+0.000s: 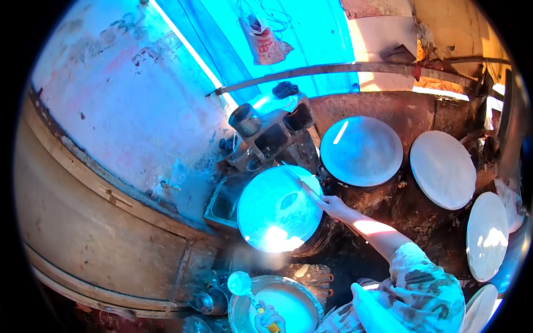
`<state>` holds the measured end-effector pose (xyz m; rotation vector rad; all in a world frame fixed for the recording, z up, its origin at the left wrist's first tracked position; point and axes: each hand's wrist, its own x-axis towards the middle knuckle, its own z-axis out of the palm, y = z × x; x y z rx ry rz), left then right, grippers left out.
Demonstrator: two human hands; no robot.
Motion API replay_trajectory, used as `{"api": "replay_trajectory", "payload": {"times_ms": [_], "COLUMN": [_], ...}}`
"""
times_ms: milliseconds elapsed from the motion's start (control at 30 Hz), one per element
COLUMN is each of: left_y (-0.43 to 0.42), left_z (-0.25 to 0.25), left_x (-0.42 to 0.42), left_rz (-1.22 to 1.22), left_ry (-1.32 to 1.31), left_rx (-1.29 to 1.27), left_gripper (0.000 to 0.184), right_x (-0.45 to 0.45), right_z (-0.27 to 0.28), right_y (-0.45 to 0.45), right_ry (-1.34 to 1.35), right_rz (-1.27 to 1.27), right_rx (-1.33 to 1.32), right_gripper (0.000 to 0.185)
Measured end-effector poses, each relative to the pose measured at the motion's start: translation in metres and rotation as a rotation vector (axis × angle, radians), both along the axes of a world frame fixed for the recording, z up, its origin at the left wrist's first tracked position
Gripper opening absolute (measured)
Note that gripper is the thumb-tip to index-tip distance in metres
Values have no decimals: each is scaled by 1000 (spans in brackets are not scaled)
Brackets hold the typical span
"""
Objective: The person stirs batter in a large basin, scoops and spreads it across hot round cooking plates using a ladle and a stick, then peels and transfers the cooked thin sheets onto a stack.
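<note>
My right hand (333, 207) is closed on a long thin tool (310, 188), which reaches over the near round griddle (261, 208). The griddle is pale under blue light, with a small oval mark and a bright glare spot. At the bottom, my left hand (269, 318) is closed round the handle of a ladle (239, 283) with yellow on it. The ladle's round cup is raised by the left rim of a wide metal bowl (318, 308), which holds a whitish liquid.
More round plates stand on the right: one bluish (361, 151), one pale (443, 170), another upright-looking (487, 237). A metal pot (245, 120) sits on a blackened block structure behind. Tongs (326, 285) lie beside the bowl. A printed bag (269, 47) hangs above.
</note>
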<state>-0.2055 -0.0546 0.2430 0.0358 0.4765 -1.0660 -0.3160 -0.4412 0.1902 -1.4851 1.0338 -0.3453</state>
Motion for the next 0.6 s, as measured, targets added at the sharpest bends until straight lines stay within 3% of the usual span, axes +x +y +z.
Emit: {"api": "replay_trajectory", "payload": {"times_ms": [100,167,233,300,400,467,533,600], "left_y": [-4,-6,-8,-9,-8,-5,-3,-5], "left_z": [5,7,7,8,8,9,9,14], "left_x": [1,1,0,-2,-6,-7,-8,-6], "left_rz": [-16,-18,-26,-36,-49,-64,-91,-130], "left_ry": [-18,-31,-44,-51,-56,-65,-98,-126], "left_rx": [27,30,38,43,50,56,57,50], "left_gripper": [44,44,44,44,45,45,45,46], "right_x": [-11,-8,9,24,22,5,-12,-8], "right_z": [29,6,-23,-21,-10,-27,-14,-28], "right_y": [27,61,101,130,104,84,84,112], "right_ry": [-359,-503,-380,-245,-374,-506,-509,-387], "right_rz": [-261,-542,-459,-313,-147,-192,-400,-328], "right_rx": [46,77,226,365,581,303,245,375], "right_gripper": [38,35,17,19,16,24,25,19]}}
